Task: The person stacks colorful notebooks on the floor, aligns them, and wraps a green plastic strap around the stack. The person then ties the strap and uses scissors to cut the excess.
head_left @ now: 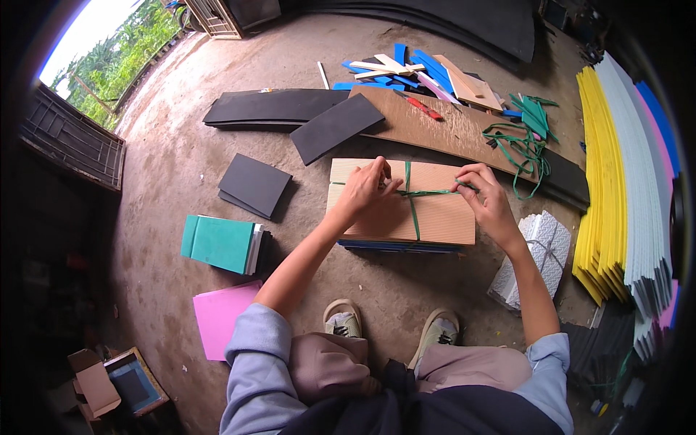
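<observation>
A stack of tan ribbed foam sheets (442, 221) lies on the floor in front of my feet, with dark blue layers showing below. Green plastic twine (415, 215) is wrapped around it both ways and crosses on top. My left hand (362, 190) rests over the stack's left half, fingers pinched at the twine near the crossing. At the right edge, my right hand (487, 197) pinches another length of it between thumb and fingers. The stretch between the hands looks taut. What exactly lies inside the left fingertips is partly hidden.
Beyond the stack, a brown board (428, 123) carries a red cutter knife (424, 108) and tangled green twine (533, 148). Black sheets (255, 185), a teal stack (221, 243) and pink sheets (221, 319) lie left. A tied white bundle (540, 250) and tall yellow sheets (600, 196) stand right.
</observation>
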### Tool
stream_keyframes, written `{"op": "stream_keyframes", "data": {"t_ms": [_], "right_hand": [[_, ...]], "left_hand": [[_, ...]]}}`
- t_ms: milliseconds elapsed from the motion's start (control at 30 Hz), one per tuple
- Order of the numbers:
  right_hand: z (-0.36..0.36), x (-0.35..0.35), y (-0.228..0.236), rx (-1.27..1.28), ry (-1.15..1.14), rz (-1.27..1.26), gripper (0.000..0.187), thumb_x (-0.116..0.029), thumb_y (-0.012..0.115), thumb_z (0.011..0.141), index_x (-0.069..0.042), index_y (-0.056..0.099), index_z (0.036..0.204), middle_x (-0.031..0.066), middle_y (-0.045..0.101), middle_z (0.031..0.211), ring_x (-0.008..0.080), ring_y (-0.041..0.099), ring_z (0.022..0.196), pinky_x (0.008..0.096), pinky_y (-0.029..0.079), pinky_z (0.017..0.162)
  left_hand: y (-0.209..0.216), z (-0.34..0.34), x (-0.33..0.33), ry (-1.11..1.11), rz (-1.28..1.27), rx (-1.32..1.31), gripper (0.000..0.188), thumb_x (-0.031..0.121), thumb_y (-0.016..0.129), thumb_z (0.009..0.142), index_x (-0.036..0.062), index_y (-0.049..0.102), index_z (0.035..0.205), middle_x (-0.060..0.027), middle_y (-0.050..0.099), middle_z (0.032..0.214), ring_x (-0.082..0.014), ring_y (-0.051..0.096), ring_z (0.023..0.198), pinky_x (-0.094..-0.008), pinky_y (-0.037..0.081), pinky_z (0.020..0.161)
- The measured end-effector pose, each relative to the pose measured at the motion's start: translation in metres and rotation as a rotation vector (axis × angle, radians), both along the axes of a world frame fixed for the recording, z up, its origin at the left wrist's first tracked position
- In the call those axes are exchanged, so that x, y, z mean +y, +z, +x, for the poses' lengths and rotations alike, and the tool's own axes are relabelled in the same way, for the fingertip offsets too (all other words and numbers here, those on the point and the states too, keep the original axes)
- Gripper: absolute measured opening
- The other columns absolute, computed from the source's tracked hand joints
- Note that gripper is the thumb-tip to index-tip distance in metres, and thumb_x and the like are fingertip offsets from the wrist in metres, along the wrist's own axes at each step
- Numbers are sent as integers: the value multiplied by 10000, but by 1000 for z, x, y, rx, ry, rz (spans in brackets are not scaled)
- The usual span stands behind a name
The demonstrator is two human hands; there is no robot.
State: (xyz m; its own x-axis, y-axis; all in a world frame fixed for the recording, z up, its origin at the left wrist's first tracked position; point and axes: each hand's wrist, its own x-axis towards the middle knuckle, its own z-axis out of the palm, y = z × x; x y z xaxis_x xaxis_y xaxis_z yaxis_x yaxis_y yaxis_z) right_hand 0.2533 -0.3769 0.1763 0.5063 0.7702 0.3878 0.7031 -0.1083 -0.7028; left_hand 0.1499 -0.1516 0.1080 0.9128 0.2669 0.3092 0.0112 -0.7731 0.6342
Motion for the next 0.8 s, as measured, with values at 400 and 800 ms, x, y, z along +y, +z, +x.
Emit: {"op": "stream_keyframes", "data": {"t_ms": [400, 800], "right_hand": [[-9, -30, 11, 981, 194, 366, 258, -241, 378, 938, -72, 419, 747, 11, 423, 664, 124, 473, 657, 290, 415, 721], [4, -27, 15, 858, 37, 536, 307, -300, 367, 931, -83, 396, 716, 5, 446, 639, 145, 457, 598, 369, 403, 797]], "left_hand": [[-7, 7, -18, -194, 108, -92, 155, 217, 690, 654, 121, 636, 762, -3, 572, 761, -163, 552, 755, -308, 349, 753], [6, 4, -13, -96, 307, -148, 253, 238, 622, 762, 38, 545, 628, -59, 531, 616, -237, 570, 598, -358, 445, 539]]}}
